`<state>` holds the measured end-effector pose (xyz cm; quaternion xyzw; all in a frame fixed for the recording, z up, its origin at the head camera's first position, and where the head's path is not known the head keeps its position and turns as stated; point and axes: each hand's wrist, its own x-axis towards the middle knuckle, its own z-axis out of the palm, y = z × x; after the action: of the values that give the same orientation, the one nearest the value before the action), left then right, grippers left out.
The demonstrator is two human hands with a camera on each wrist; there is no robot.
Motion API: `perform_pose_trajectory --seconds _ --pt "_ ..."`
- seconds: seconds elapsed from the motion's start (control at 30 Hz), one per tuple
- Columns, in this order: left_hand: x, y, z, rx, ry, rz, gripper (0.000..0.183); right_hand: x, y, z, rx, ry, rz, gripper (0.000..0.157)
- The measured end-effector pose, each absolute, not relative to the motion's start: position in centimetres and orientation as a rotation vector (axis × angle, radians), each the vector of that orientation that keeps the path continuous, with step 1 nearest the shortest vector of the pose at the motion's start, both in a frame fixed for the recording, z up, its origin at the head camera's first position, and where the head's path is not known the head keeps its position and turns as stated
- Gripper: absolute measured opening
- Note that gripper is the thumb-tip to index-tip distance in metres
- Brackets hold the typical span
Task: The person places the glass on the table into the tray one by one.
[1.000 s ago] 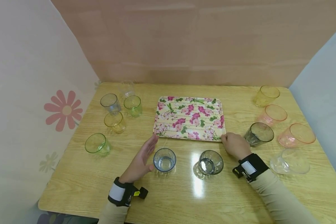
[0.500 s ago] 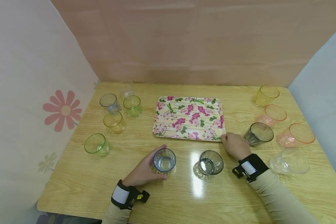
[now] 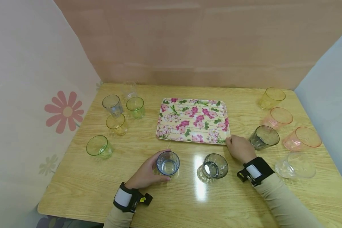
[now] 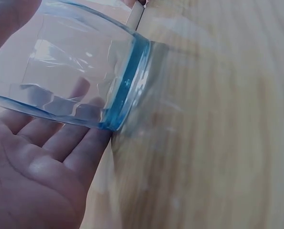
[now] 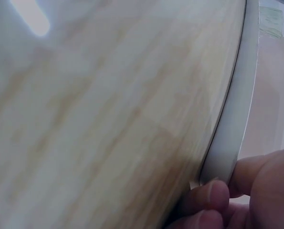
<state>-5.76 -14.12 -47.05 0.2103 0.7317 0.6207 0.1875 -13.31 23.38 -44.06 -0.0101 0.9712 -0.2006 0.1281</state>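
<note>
A blue-tinted glass stands upright on the table in front of the tray. My left hand is around its left side, thumb on the near side and fingers on the far side; the left wrist view has the fingers against the glass wall. My right hand grips the near right corner of a flower-patterned tray, which lies flat. In the right wrist view its fingertips meet the tray's pale rim. Between my hands stands a dark grey glass.
Several glasses stand at the left, among them a green glass and a yellow glass. On the right are more, including a smoky glass beside my right hand, a pink glass and a clear glass.
My left hand has moved right from beside the blue glass to around it, its thumb and fingers now on either side. The right hand, tray and other glasses stay put.
</note>
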Motion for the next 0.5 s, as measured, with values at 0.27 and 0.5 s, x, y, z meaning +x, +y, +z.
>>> perform_pose_trajectory --seconds 0.27,0.5 --pt "-6.0 -14.2 -46.7 0.597 2.062 1.764 0.088 -13.4 23.4 -44.0 -0.031 2.815 -0.586 0.042" --pt "-7.5 -14.4 -45.3 0.607 2.098 1.812 0.084 -13.4 23.4 -44.0 -0.035 2.814 -0.585 0.042"
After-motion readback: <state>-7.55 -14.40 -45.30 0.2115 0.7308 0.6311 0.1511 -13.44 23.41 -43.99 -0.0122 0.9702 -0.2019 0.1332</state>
